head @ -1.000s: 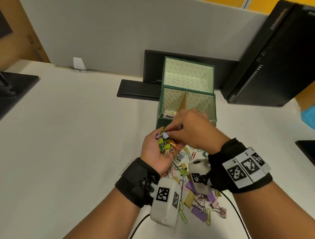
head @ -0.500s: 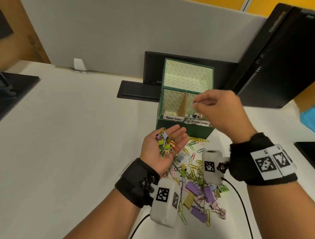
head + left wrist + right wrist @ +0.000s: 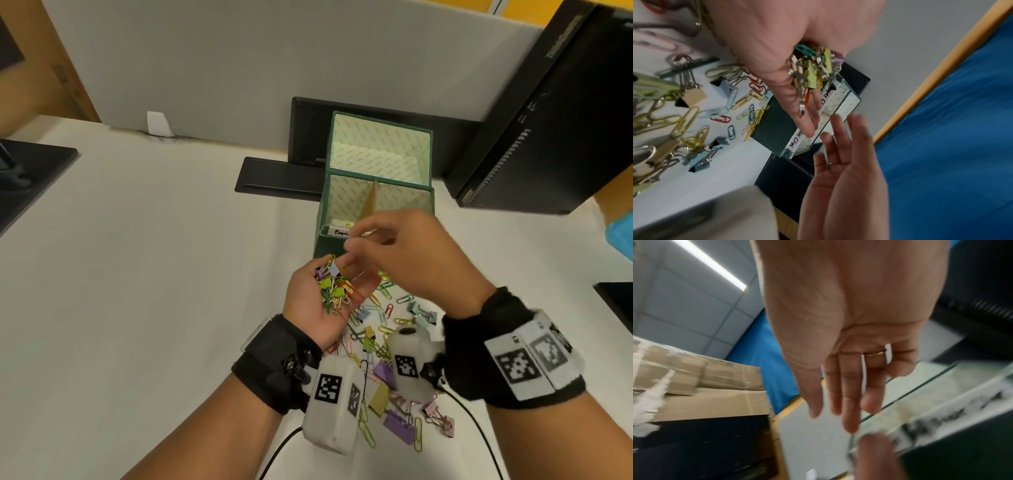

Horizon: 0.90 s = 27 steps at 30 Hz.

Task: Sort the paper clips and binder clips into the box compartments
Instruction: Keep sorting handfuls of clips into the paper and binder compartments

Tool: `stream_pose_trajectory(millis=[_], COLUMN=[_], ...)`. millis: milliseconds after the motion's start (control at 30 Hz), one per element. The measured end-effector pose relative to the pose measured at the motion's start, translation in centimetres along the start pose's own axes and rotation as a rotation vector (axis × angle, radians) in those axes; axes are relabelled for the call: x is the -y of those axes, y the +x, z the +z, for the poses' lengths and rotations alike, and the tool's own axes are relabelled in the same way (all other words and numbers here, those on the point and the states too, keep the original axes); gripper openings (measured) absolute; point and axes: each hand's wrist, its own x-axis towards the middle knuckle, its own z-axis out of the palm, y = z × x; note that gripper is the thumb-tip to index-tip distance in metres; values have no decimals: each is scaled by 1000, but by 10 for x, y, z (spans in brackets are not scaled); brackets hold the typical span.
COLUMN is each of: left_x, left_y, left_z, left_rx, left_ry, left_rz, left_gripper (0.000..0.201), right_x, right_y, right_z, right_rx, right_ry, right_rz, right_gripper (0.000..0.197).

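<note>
The right hand (image 3: pixel 411 263) has come back from over the box (image 3: pixel 323 245) to the clips (image 3: pixel 334 287) heaped in the left hand (image 3: pixel 311 310).

The dark green box (image 3: pixel 327 247) has pale patterned lining; clips (image 3: pixel 334 287) are lime, orange, purple, yellow.

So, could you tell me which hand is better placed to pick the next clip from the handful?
Probably the right hand: it is empty, fingers loose, near the clips lying in the left hand and the green box. The left hand is occupied carrying them.
</note>
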Motion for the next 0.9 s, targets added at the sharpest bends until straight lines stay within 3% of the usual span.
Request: stream_pose_trajectory(millis=[100, 200, 333, 533, 767, 833, 900], left_x=[2, 5, 3, 3, -1, -1, -2], left_y=[-1, 0, -1, 0, -2, -3, -3], left_z=[-1, -3, -1, 0, 1, 0, 0], left_rx=[37, 30, 19, 1, -43, -34, -28], left_ry=[35, 49, 47, 27, 0, -9, -15], left_rz=[28, 20, 27, 34, -64, -74, -71], left_gripper=[26, 41, 26, 29, 44, 44, 44], right_x=[3, 4, 6, 11, -19, -29, -38], right_y=[-2, -1, -3, -5, 22, 29, 34], right_z=[22, 32, 28, 6, -35, -41, -43], right_rx=[0, 16, 38, 65, -414, -494, -483], right_ry=[-162, -222, -128, 132, 17, -42, -108], right_rz=[-47, -46, -3, 83, 23, 37, 66], right_gripper=[17, 16, 13, 7, 11, 12, 12])
